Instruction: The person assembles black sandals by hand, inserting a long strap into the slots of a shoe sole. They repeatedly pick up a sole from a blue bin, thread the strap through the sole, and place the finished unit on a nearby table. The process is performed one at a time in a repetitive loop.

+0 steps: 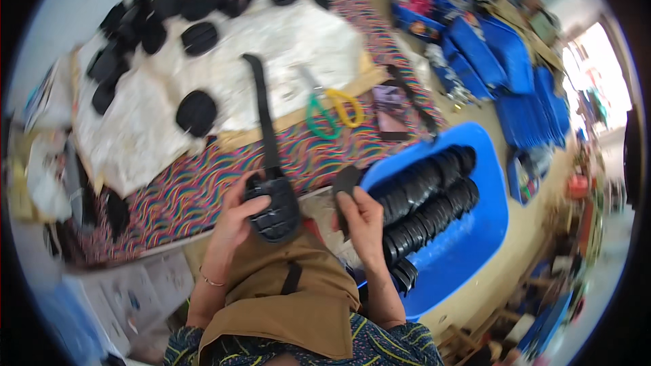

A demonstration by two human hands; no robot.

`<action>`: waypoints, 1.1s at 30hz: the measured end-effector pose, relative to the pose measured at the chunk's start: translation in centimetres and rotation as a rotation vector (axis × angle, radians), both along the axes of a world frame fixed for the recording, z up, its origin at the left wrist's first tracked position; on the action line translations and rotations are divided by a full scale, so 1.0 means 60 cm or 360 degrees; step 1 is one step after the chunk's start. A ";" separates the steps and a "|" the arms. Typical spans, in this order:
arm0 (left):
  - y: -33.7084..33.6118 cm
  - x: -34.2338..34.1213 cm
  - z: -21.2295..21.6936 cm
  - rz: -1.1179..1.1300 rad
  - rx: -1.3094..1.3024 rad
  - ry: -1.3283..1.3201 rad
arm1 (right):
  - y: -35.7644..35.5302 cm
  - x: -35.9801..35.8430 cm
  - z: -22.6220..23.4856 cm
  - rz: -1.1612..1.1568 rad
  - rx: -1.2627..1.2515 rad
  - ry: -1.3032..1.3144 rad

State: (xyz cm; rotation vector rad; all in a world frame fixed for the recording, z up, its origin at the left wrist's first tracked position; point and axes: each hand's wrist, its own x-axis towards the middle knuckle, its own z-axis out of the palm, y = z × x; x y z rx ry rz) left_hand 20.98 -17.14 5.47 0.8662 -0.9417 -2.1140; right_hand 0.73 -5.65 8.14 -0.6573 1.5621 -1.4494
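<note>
My left hand [234, 215] grips a black oval pad [279, 211] with a ridged, shiny face, thumb across its front. From the pad's top a long black strap [263, 108] runs up and away over the patterned cloth. To the right, my right hand [364, 222] pinches a flat dark strip [346, 181] with a rounded end; its lower part is partly behind the fingers. The two pieces are apart. Beside my right hand stands a blue tub [500, 196] holding rows of stacked black pads [434, 183].
Scissors [321, 93] with green and yellow handles lie beyond my hands, near a phone-like flat object [390, 112]. Black round pads [198, 113] are scattered and heaped on a white sheet [271, 34] over a patterned cloth [196, 193]. Blue bins [478, 47] stand at the far right.
</note>
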 end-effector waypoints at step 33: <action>0.012 -0.005 0.038 -0.0124 -0.0198 -0.0436 | -0.040 0.060 -0.028 0.0369 0.0083 0.0840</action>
